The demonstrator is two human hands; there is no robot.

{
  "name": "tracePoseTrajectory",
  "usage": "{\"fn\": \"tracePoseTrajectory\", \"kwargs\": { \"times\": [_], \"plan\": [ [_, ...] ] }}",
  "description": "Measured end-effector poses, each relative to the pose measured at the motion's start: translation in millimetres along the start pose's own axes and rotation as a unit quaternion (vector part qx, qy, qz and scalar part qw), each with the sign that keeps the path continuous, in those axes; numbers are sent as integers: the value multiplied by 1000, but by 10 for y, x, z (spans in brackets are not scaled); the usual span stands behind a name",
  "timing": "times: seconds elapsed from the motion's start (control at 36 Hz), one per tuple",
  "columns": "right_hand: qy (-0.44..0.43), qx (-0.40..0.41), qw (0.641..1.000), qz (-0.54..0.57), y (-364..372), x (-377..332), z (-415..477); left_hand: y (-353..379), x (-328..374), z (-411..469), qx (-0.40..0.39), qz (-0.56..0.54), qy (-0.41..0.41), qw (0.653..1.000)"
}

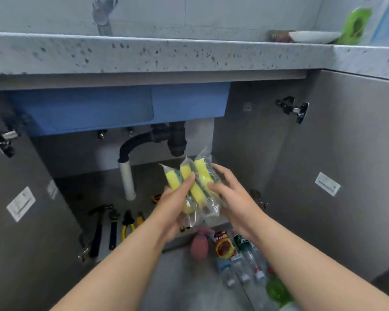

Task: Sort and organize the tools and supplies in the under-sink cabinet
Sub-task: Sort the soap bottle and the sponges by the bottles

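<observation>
head view: left grip (177, 205) and right grip (231, 194) together grasp three wrapped sponges (195, 182), held above the cabinet floor (94, 189). risk: the slick wrappers are fanned apart, so one pack may slip out below the grips onto the bottles (240, 254). just above the grips hangs the drain trap (176, 140); lifting would likely strike it. hammer (98, 227) and pliers (128, 223) lie left; bare floor shows beyond them.
</observation>
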State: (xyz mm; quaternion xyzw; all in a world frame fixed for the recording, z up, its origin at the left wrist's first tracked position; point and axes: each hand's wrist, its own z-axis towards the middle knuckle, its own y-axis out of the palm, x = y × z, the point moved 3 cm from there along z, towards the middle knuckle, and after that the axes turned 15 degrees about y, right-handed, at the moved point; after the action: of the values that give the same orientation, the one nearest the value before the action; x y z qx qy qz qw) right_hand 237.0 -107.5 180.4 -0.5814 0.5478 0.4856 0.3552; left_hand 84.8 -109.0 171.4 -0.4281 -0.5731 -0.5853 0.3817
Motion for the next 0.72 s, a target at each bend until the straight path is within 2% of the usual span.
{"fn": "tracePoseTrajectory", "kwargs": {
  "times": [0.14, 0.33, 0.44, 0.53, 0.58, 0.72],
  "plan": [
    [-2, -5, 1000, -25, 70, 62, -27, -72, -41, 91, 14, 99, 26, 995],
    [-3, 34, 998, -60, 120, 103, 58, -99, -143, 202, 15, 106, 17, 994],
    [22, -3, 999, 26, 121, 112, 57, -37, -161, 223, 16, 132, 25, 991],
    [-2, 2, 1000, 19, 114, 103, 71, -3, -95, 281, 57, 248, 70, 964],
    [-16, 5, 1000, 6, 104, 101, 86, 20, -39, 287, 77, 284, 86, 952],
    [-33, 37, 999, -1, -15, 113, 88, 91, -33, 244, 11, 153, 78, 985]
  ]
}}
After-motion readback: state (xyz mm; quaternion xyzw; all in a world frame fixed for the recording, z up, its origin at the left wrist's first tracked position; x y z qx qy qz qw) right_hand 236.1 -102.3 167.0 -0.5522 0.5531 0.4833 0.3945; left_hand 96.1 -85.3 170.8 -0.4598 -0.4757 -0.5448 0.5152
